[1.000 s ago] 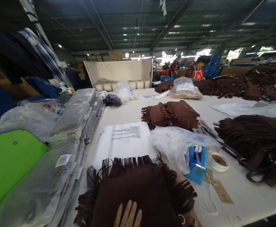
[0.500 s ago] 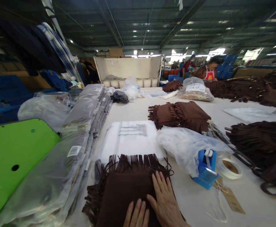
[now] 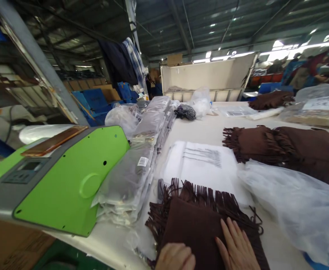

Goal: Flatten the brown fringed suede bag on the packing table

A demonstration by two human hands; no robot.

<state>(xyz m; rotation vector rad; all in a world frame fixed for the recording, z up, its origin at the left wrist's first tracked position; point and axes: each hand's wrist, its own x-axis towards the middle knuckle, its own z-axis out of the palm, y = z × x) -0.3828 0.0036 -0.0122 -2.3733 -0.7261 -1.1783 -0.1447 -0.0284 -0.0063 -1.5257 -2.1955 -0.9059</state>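
A flat dark brown fringed piece (image 3: 194,232), suede-like, lies at the table's front with its strips spread along the far and left edges. My right hand (image 3: 237,245) rests on its right part, palm down, fingers stretched out. On its near left part is my left hand (image 3: 175,257), fingers curled in; whatever they may hold is hidden. Just beyond the fringe lies a stack of white sheets (image 3: 200,161) with dark line marks on top. To the left, grey items in clear plastic bags (image 3: 122,180) are piled up, one with a barcode label.
A green and grey machine (image 3: 77,187) with a small display stands at the left edge. More brown fringed pieces (image 3: 307,146) lie at right, behind a crumpled clear plastic bag (image 3: 290,198). A black bundle (image 3: 185,111) sits farther back. Other people are in the right background.
The view has swung left, showing more of the green machine. My left hand's fingers, stretched out before, are now curled. My right hand stays flat on the brown piece.
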